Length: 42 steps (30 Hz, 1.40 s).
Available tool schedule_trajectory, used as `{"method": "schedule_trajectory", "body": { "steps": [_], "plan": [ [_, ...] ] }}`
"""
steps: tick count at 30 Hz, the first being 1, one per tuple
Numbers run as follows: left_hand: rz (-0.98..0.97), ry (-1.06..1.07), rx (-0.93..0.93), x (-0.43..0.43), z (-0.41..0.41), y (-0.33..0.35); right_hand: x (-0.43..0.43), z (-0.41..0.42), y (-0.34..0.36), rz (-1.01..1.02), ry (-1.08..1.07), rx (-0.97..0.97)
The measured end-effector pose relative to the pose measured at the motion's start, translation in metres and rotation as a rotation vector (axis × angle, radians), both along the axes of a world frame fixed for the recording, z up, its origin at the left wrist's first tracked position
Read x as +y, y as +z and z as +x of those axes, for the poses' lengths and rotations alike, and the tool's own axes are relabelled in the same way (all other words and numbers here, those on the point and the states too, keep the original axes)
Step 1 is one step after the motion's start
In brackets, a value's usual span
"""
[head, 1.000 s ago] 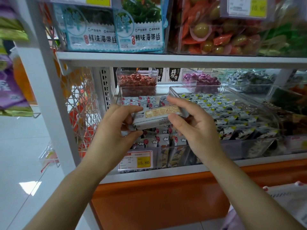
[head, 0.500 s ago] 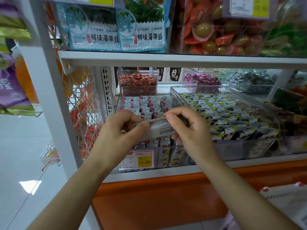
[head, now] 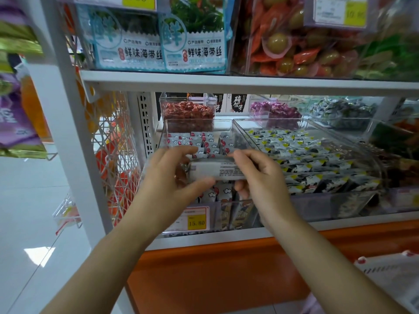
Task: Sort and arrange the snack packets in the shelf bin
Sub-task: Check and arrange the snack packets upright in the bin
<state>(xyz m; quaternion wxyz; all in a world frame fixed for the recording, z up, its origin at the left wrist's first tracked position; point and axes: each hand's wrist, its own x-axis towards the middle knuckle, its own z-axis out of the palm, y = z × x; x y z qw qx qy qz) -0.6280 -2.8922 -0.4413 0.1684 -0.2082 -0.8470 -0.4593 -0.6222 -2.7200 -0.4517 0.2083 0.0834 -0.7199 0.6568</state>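
- Left hand [head: 167, 175] and right hand [head: 260, 177] each pinch one end of the packet [head: 215, 171] above the bin [head: 199, 120]
- Packet's long axis runs left to right, small print facing the camera
- Earlier it sat higher, other face showing

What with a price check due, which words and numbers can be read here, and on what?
"鲜味海带丝": seaweed packs, top shelf
"碎银子": back card
"15.80": yellow tag on the front bin
"10.80", faint: upper tag
Small print on the held packet: too blurred to read
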Motion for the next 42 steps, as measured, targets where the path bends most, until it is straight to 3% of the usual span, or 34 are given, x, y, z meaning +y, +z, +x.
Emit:
{"method": "schedule_trajectory", "body": {
  "steps": [2, 4, 6, 11, 16, 19, 26, 31, 35, 39, 42],
  "plan": [
    [-0.121, 0.029, 0.095, 0.0, -0.003, -0.002, 0.003, -0.003, 0.001, -0.111, 0.072, -0.055],
    [-0.123, 0.085, 0.144, -0.001, -0.008, -0.003, 0.007, -0.007, 0.005, -0.233, 0.226, -0.054],
    [-0.095, 0.131, 0.143, -0.004, -0.014, -0.002, 0.011, -0.011, 0.01, -0.23, 0.308, -0.019],
    [-0.205, 0.185, 0.198, -0.005, -0.022, -0.002, 0.012, -0.02, 0.022, 0.091, 0.083, 0.109],
    [-0.787, 0.278, 0.113, -0.013, -0.032, -0.013, 0.01, -0.04, 0.031, 0.404, -0.118, 0.163],
    [-0.922, 0.256, 0.096, -0.015, -0.032, -0.019, 0.004, -0.054, 0.032, 0.661, -0.153, 0.17],
    [-0.959, 0.244, 0.104, -0.015, -0.032, -0.018, -0.016, -0.077, 0.014, 0.894, -0.012, 0.054],
    [-0.921, 0.235, 0.095, -0.015, -0.034, -0.017, -0.017, -0.088, 0.017, 1.253, 0.164, -0.056],
    [-0.898, 0.22, 0.08, -0.015, -0.036, -0.019, -0.014, -0.094, 0.029, 1.172, 0.155, -0.151],
    [-0.877, 0.216, 0.073, -0.016, -0.035, -0.019, -0.017, -0.103, 0.037, 0.972, 0.058, -0.087],
    [-0.867, 0.216, 0.077, -0.016, -0.036, -0.019, -0.019, -0.115, 0.035, 1.083, 0.023, -0.033]
  ]
}}
